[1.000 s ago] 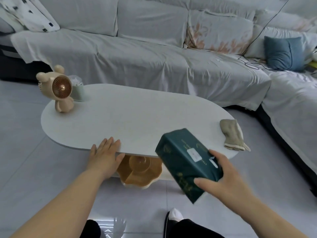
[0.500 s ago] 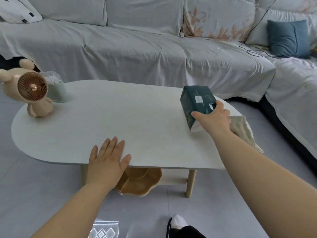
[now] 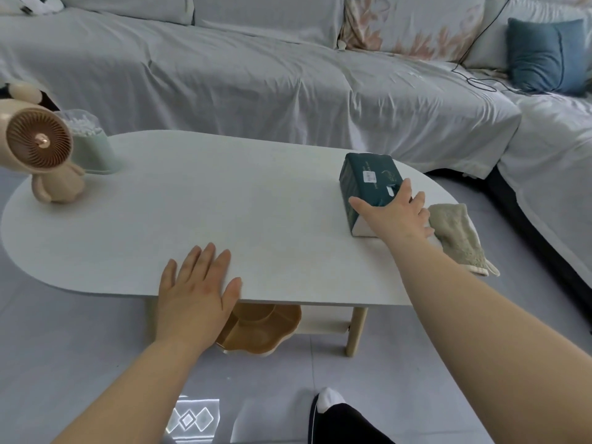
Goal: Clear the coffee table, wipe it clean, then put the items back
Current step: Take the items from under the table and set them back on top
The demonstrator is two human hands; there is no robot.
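One flat left hand [image 3: 195, 293] rests on oval table [image 3: 224, 193]; right fingers [image 3: 405, 191] grasp boxy pack [image 3: 362, 174].

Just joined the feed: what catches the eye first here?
The right hand holds a dark green tissue pack at the right end of the white coffee table, beside a beige cloth. The left hand lies flat on the near edge, and a bear-shaped fan stands far left.
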